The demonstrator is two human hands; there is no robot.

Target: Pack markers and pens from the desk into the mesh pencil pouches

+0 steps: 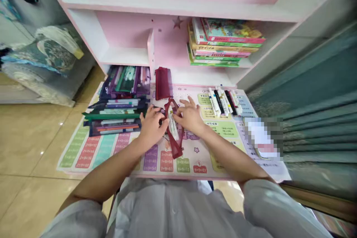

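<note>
A dark red mesh pencil pouch point(176, 148) lies unzipped on the desk in front of me, its mouth spread apart. White marker pens point(173, 126) lie lengthwise in its opening. My left hand point(154, 127) is at the pouch's left edge, thumb and forefinger closed on the rim. From the other side my right hand point(189, 117) reaches over the right edge, its thumb and forefinger pinched at the upper part of the markers, the other fingers raised. How many markers are in the pouch is hard to tell.
Filled mesh pouches point(117, 115) are piled at the left. Another dark red pouch point(163, 83) lies behind. Loose markers point(224, 101) form a row at the right, near a blurred-out phone-like object point(262, 137). Books point(223, 41) are stacked on the pink shelf point(173, 48).
</note>
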